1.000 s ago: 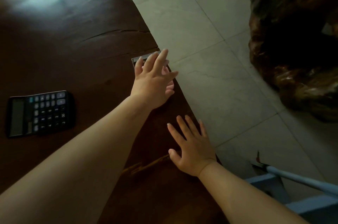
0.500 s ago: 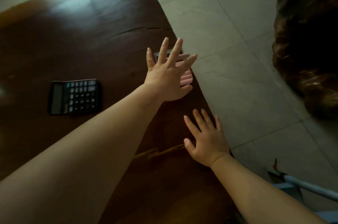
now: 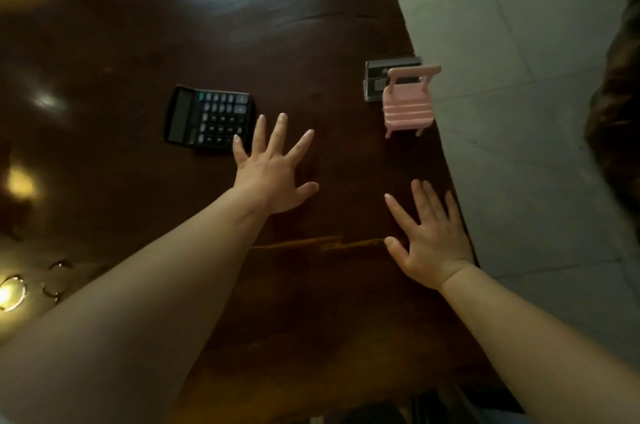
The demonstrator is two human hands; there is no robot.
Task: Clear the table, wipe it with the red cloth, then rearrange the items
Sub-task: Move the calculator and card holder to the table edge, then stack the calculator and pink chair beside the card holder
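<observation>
In the head view, a dark wooden table (image 3: 138, 42) fills most of the frame, with window light reflected on its far part and a pale scuffed streak across the near part. Its right edge runs diagonally, and a grey tiled floor (image 3: 519, 42) lies beyond it.

The left hand (image 3: 273, 177) reaches out over the middle of the table with fingers straight and spread wide, holding nothing. The tip of its little finger overlaps the near right corner of a black calculator (image 3: 209, 118), which lies flat and keys up on the table; whether the finger touches it cannot be told.

The right hand (image 3: 429, 240) is palm down close to the table's right edge, fingers straight and slightly fanned, also holding nothing. It appears to rest on the wood.

Farther along that edge stands a small pink chair-shaped stand (image 3: 408, 108), upright on its legs, well apart from both hands. Just behind it, touching or nearly so, sits a dark card in a clear holder (image 3: 375, 77) at the very edge of the table.

At the lower left, metal rings (image 3: 55, 281) lie on the table beside a bright glare spot. A dark, glossy brown mass (image 3: 616, 111) stands on the floor at the right border, too blurred to identify.
</observation>
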